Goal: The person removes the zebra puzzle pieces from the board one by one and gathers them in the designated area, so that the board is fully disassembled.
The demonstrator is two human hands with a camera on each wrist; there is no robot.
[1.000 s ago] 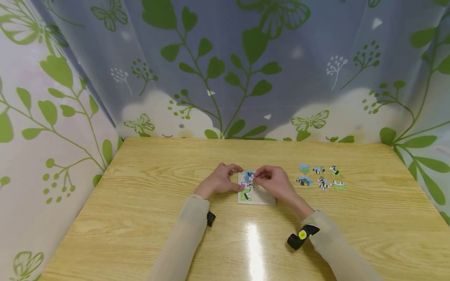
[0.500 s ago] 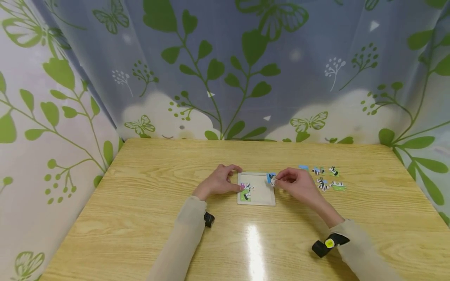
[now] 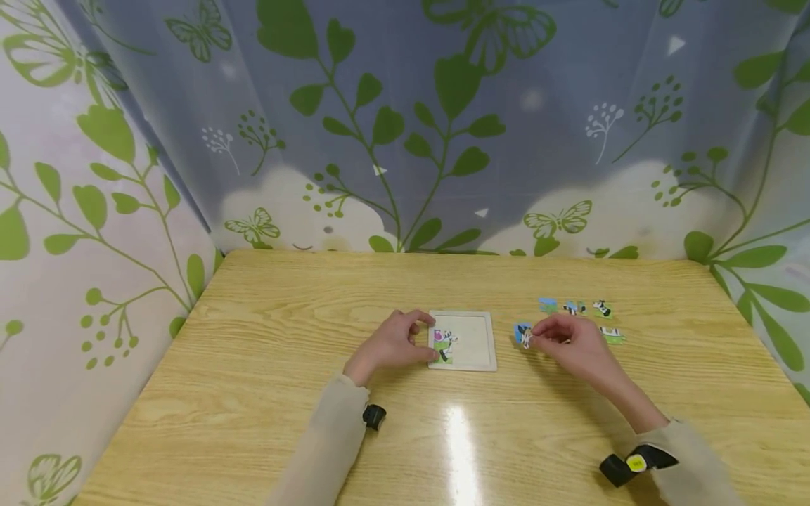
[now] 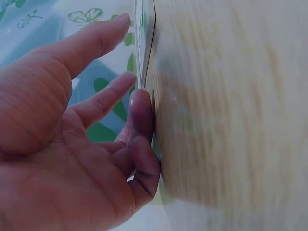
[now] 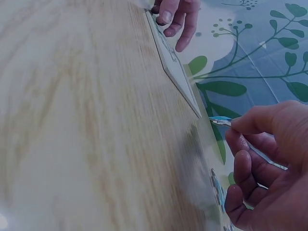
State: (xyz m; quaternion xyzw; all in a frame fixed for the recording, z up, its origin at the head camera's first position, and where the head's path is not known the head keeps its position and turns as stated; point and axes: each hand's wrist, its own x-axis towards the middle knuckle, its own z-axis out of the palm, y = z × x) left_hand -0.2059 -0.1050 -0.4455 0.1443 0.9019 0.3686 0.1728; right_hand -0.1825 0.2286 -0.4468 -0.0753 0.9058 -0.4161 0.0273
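Observation:
My right hand [image 3: 576, 346] pinches a small puzzle piece [image 3: 522, 335], blue with a black-and-white zebra print, between thumb and index finger. It is held just right of the shallow puzzle tray [image 3: 476, 346] and looks raised off the table. In the right wrist view the puzzle piece [image 5: 221, 121] appears nearly edge-on. My left hand [image 3: 395, 342] lies at the tray's left edge, thumb and index finger spread. The left wrist view shows a lower fingertip touching the tray [image 4: 147, 43] at its edge. Green-and-zebra pieces [image 3: 444, 349] lie in the tray's left side.
Several loose puzzle pieces [image 3: 574, 308] lie to the right on the wooden table [image 3: 285, 295]; my right hand covers part of that group. A patterned curtain [image 3: 405, 126] hangs at the back and along both sides.
My right hand has lifted the blue zebra piece out of the tray's upper left and carried it right, past the tray's edge. My left thumb has slid lower along the tray's left side.

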